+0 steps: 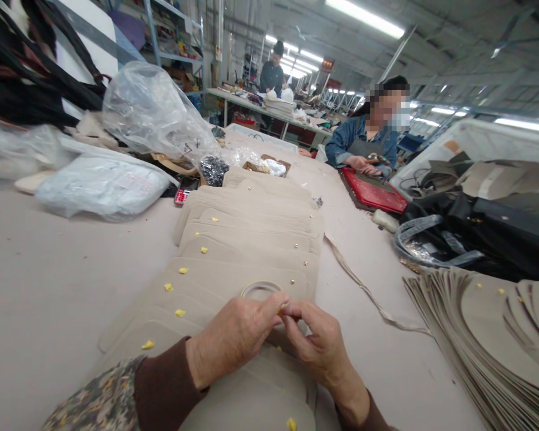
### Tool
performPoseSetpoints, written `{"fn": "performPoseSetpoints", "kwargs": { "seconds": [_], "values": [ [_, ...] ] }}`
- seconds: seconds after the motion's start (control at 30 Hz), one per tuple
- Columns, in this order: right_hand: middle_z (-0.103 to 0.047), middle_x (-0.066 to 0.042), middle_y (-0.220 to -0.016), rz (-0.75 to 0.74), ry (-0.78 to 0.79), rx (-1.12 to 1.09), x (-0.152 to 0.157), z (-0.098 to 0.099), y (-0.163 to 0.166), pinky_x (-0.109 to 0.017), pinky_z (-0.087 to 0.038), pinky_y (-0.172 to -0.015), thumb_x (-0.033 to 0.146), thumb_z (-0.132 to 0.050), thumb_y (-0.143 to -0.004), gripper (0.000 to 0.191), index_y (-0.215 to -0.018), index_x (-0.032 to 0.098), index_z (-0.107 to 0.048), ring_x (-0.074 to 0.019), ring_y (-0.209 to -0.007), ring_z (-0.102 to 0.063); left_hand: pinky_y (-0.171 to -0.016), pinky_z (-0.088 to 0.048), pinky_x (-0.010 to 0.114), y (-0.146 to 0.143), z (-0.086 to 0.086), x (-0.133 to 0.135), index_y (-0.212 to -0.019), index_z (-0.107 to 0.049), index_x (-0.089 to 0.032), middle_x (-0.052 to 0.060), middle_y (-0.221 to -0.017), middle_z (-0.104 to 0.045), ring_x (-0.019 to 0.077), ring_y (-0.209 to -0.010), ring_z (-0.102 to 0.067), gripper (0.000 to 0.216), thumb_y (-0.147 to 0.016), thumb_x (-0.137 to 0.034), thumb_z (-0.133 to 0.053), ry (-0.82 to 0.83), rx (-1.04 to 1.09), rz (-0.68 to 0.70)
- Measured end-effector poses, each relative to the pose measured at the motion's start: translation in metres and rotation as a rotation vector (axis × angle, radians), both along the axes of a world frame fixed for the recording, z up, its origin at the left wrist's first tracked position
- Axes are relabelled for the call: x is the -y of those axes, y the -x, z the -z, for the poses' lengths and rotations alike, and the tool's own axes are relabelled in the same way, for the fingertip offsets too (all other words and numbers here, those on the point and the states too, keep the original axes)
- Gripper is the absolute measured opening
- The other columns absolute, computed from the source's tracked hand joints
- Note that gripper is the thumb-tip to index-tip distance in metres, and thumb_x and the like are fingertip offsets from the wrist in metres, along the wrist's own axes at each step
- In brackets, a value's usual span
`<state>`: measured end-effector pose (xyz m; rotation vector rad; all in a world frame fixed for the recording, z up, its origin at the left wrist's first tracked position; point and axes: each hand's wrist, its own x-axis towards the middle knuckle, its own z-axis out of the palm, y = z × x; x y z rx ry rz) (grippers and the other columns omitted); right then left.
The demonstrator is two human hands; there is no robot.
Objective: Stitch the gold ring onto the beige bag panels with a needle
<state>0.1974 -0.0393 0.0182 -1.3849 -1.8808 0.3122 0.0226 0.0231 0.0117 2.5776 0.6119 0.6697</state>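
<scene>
My left hand (240,335) is closed around a narrow roll of yellow tape (261,285), whose ring shows above the fingers. Thumb and forefinger of my right hand (317,338) are pinched together against the left fingertips, where a small bit of yellow tape shows. Beneath both hands lies a long overlapping row of beige, round-cornered panels (247,239). Several carry small yellow tape bits (179,313) along the left side and small metal studs (293,282) along the right. My hands hide part of the nearer panels.
A thick fanned stack of beige pieces (458,335) lies at right, below black bags (485,233). A thin strip (363,287) crosses the table between. Plastic-wrapped bundles (103,185) stand at left. Across the table, a co-worker (363,143) handles something over a red board (372,190).
</scene>
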Motion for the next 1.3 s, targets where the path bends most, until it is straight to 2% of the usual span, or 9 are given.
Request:
{"fn": "performPoseSetpoints", "kwargs": {
  "seconds": [0.23, 0.33, 0.47, 0.53, 0.7, 0.83, 1.0, 1.13, 1.3],
  "values": [
    [-0.062, 0.000, -0.061, 0.140, -0.127, 0.058, -0.002, 0.003, 0.007, -0.020, -0.044, -0.054, 0.010, -0.049, -0.081, 0.018, -0.072, 0.019, -0.063, -0.0109, -0.053, -0.057, -0.056, -0.040, 0.025, -0.002, -0.006, -0.006, -0.094, -0.049, -0.020, -0.001, -0.077, -0.060, 0.0157, -0.066, -0.060, 0.008, -0.096, -0.020, -0.041, 0.105, -0.080, -0.050],
    [-0.064, 0.000, -0.061, 0.203, -0.001, -0.106, -0.002, 0.002, 0.010, -0.020, -0.045, -0.052, 0.015, -0.053, -0.079, 0.014, -0.072, 0.018, -0.065, -0.0108, -0.051, -0.057, -0.053, -0.036, 0.026, -0.005, -0.007, -0.009, -0.086, -0.048, -0.020, -0.002, -0.070, -0.055, 0.0152, -0.061, -0.055, 0.014, -0.096, -0.019, -0.039, 0.030, -0.057, -0.052],
    [-0.059, 0.002, -0.050, 0.327, 0.358, -0.562, -0.008, 0.003, 0.001, -0.021, -0.043, -0.043, 0.032, -0.061, -0.078, 0.019, -0.067, 0.017, -0.062, -0.0111, -0.042, -0.053, -0.052, -0.035, 0.025, -0.012, -0.010, -0.009, -0.082, -0.048, -0.019, -0.001, -0.068, -0.052, 0.0136, -0.058, -0.050, 0.019, -0.096, -0.015, -0.035, -0.080, 0.070, 0.008],
    [-0.058, 0.002, -0.048, 0.383, 0.448, -0.730, -0.014, 0.004, -0.009, -0.022, -0.045, -0.042, 0.039, -0.067, -0.074, 0.025, -0.067, 0.015, -0.062, -0.0114, -0.040, -0.053, -0.054, -0.037, 0.025, -0.016, -0.009, -0.010, -0.084, -0.049, -0.018, -0.001, -0.069, -0.053, 0.0133, -0.060, -0.050, 0.019, -0.096, -0.014, -0.035, -0.121, 0.094, 0.010],
    [-0.065, -0.002, -0.059, 0.476, 0.453, -0.814, -0.025, 0.014, -0.029, -0.025, -0.054, -0.051, 0.046, -0.076, -0.066, 0.036, -0.078, 0.012, -0.069, -0.0132, -0.051, -0.060, -0.061, -0.042, 0.029, -0.020, 0.003, -0.021, -0.083, -0.051, -0.017, 0.004, -0.079, -0.057, 0.0190, -0.071, -0.052, 0.013, -0.093, -0.011, -0.044, -0.239, -0.220, -0.136],
    [-0.066, -0.002, -0.060, 0.473, 0.454, -0.826, -0.028, 0.026, -0.029, -0.027, -0.056, -0.055, 0.048, -0.077, -0.066, 0.039, -0.079, 0.012, -0.070, -0.0142, -0.053, -0.062, -0.064, -0.045, 0.032, -0.018, 0.009, -0.019, -0.084, -0.051, -0.017, 0.004, -0.083, -0.058, 0.0210, -0.075, -0.051, 0.008, -0.091, -0.013, -0.051, -0.202, -0.320, -0.058],
    [-0.064, -0.002, -0.057, 0.424, 0.512, -0.713, -0.026, 0.028, -0.027, -0.025, -0.053, -0.053, 0.046, -0.074, -0.070, 0.035, -0.075, 0.012, -0.069, -0.0129, -0.051, -0.059, -0.063, -0.044, 0.031, -0.013, 0.008, -0.011, -0.084, -0.051, -0.017, 0.003, -0.083, -0.058, 0.0195, -0.073, -0.050, 0.008, -0.091, -0.015, -0.054, -0.158, -0.291, 0.007],
    [-0.063, -0.001, -0.055, 0.394, 0.479, -0.411, -0.024, 0.024, -0.025, -0.024, -0.048, -0.051, 0.040, -0.064, -0.079, 0.027, -0.077, 0.014, -0.070, -0.0131, -0.050, -0.057, -0.063, -0.044, 0.031, -0.012, 0.010, -0.012, -0.085, -0.052, -0.017, 0.003, -0.084, -0.058, 0.0193, -0.074, -0.050, 0.007, -0.091, -0.014, -0.054, -0.137, -0.266, 0.011],
    [-0.070, -0.002, -0.065, 0.416, 0.355, -0.051, -0.025, 0.022, -0.018, -0.023, -0.048, -0.057, 0.028, -0.057, -0.081, 0.018, -0.072, 0.018, -0.070, -0.0149, -0.057, -0.063, -0.064, -0.044, 0.031, -0.013, 0.010, -0.011, -0.086, -0.053, -0.016, 0.003, -0.084, -0.058, 0.0196, -0.075, -0.050, 0.007, -0.092, -0.014, -0.052, -0.115, -0.266, 0.006]
  ]
}}
